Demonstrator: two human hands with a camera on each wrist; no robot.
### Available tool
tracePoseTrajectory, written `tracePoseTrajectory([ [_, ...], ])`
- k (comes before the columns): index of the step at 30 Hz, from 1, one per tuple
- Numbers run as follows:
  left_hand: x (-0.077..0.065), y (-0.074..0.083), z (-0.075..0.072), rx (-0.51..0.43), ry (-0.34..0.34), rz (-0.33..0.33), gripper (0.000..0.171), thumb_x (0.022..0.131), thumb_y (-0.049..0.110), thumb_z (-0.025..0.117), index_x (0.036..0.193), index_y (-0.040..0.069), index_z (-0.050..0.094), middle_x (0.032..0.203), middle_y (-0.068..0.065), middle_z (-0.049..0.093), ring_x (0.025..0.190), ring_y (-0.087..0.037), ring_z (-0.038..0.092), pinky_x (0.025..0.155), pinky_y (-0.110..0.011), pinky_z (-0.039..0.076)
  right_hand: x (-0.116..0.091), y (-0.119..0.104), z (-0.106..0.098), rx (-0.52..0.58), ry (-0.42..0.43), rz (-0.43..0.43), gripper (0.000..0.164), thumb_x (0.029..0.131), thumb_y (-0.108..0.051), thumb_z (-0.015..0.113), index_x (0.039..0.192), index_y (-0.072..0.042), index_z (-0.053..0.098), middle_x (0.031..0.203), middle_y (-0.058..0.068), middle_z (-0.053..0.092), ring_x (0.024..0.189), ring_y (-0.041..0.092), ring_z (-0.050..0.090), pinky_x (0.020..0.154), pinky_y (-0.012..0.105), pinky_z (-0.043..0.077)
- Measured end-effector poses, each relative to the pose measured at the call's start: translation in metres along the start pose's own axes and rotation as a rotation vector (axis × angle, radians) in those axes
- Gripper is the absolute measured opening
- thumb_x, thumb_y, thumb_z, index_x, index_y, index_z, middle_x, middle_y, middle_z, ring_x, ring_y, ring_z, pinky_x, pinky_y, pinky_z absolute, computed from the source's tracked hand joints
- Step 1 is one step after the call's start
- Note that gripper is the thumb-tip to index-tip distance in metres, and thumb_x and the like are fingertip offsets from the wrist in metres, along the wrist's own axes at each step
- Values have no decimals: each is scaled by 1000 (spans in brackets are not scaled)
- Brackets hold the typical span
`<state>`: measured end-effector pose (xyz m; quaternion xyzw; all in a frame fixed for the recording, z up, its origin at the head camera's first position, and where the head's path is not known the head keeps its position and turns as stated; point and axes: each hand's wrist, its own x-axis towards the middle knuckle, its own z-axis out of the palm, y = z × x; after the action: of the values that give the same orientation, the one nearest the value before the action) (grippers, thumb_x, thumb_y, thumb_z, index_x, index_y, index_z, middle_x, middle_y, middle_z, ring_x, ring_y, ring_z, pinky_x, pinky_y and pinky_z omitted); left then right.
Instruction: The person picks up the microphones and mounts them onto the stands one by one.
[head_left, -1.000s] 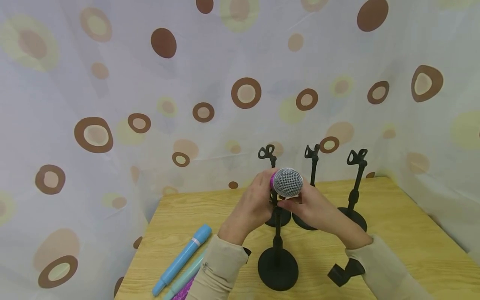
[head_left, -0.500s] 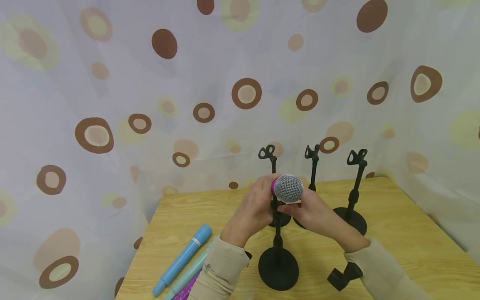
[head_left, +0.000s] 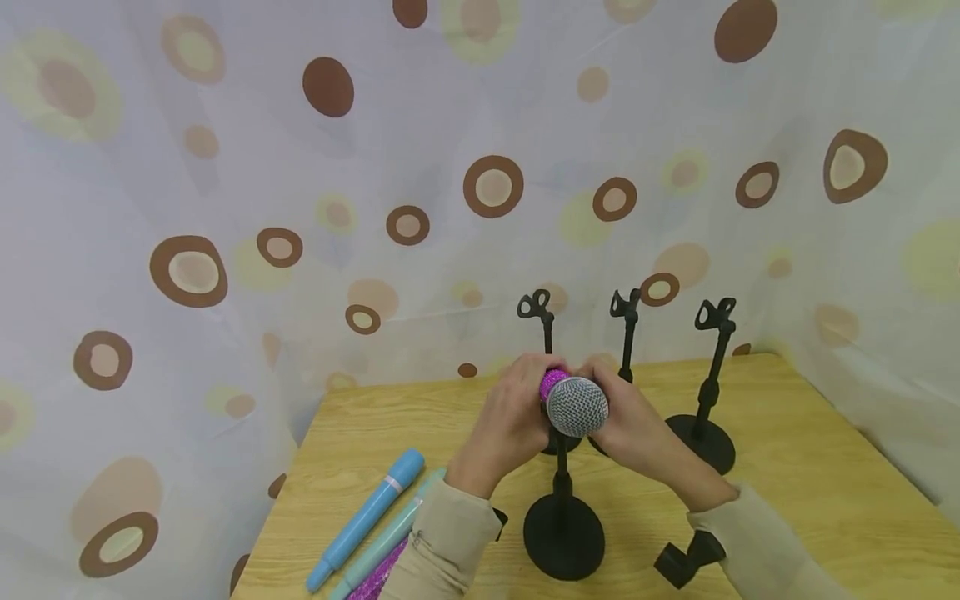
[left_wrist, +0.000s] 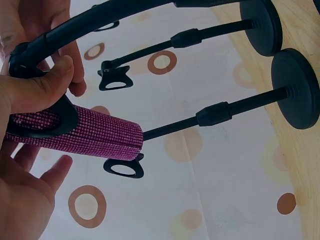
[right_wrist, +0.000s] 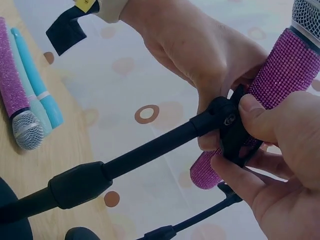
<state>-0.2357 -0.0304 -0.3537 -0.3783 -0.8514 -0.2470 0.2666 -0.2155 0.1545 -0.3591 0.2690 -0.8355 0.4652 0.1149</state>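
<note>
A pink, rhinestone-covered microphone [right_wrist: 287,67] with a silver mesh head [head_left: 577,407] sits in the black clip [right_wrist: 235,132] of the nearest microphone stand [head_left: 563,533]. My left hand [head_left: 510,417] grips the microphone and clip from the left; in the left wrist view its thumb [left_wrist: 50,87] lies over the clip and its fingers are below the handle. My right hand [head_left: 633,425] pinches the clip around the handle, its thumb [right_wrist: 257,117] on one side and fingers on the other. The mesh head faces me, tilted downward. In the head view, the hands hide most of the clip.
Several black stands stand behind: one at the right [head_left: 705,425], others partly hidden by the hands. At left on the wooden table [head_left: 360,425] lie a blue microphone-shaped stick [head_left: 367,517], a pale green one [head_left: 386,537] and another pink microphone [right_wrist: 12,75]. A patterned curtain hangs behind.
The microphone's mesh head has dropped lower, showing more of the pink collar. My right hand's fingers have moved up around the clip. The near stand's base has shifted slightly right.
</note>
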Motion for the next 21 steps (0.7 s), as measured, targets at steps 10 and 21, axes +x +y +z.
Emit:
tracePoseTrajectory([
  [10, 2, 1, 6, -151, 32, 40, 61, 72, -2, 85, 123, 9, 52, 118, -5, 62, 111, -17, 60, 105, -28, 49, -8, 10, 1, -19, 89, -14, 32, 87, 5, 70, 113, -5, 53, 111, 11, 64, 106, 26, 65, 84, 31, 60],
  [21, 3, 2, 9, -226, 10, 53, 50, 76, -1, 82, 119, 9, 59, 113, -4, 66, 105, -15, 64, 99, -26, 52, -12, 11, 3, -150, 157, -87, 37, 84, 5, 74, 114, -3, 53, 117, 14, 59, 105, 33, 66, 79, 39, 61],
])
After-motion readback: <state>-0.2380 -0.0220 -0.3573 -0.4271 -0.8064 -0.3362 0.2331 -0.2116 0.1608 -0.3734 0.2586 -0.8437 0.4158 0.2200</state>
